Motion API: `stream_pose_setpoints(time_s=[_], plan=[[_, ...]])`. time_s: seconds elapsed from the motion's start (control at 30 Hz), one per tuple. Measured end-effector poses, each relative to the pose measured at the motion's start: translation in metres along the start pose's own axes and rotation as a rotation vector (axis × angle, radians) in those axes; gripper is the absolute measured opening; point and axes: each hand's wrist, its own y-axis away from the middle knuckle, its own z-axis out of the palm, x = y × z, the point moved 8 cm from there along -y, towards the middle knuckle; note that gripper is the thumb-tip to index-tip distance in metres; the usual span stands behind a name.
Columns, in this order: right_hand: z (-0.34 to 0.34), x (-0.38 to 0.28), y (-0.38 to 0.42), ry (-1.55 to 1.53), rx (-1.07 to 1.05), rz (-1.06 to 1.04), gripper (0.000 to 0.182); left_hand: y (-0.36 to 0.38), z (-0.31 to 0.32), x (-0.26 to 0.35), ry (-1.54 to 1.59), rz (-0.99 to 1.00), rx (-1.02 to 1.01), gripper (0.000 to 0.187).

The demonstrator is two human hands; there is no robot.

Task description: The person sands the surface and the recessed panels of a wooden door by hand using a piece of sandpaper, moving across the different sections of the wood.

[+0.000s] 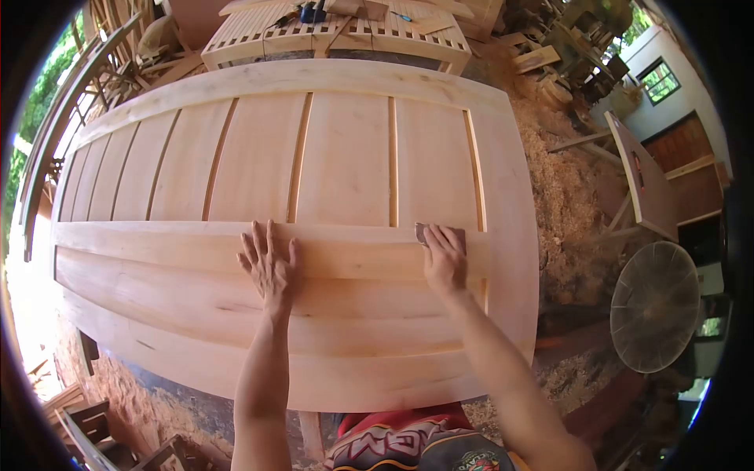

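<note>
A large pale wooden panel (349,165) with grooved slats and a raised frame lies flat in front of me. My left hand (271,263) rests on its middle rail, fingers spread and holding nothing. Further right on the same rail, my right hand (446,259) presses down on a piece of dark brown sandpaper (425,233). Parts of the sandpaper show at both sides of the fingers; the rest is hidden beneath them.
Behind the panel stands a slatted wooden bench (338,41) with tools on it. Wood shavings (573,188) cover the ground at the right, near a round fan (654,307) and a leaning board (640,177). Timber pieces (126,47) are stacked at the back left.
</note>
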Motion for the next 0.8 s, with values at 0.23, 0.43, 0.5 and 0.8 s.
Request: stream_pose_setpoints(time_s=[0.23,0.43,0.5,0.8], plan=[[0.062,-0.140,-0.040,-0.201,-0.022,-0.092,0.026,-0.004,0.019,-0.024,0.206,0.015,0.033,0.061],[0.006,0.004,-0.005,0.161,-0.162,0.218,0.026,-0.005,0.009,-0.014,0.094,0.023,0.032,0.060],[0.018,-0.020,-0.009,0.174,-0.126,0.195,0.023,-0.005,0.007,-0.016,0.108,0.028,0.034,0.061],[-0.039,0.082,-0.040,0.335,-0.764,0.124,0.038,-0.002,0.001,-0.011,0.048,0.020,0.104,0.061]])
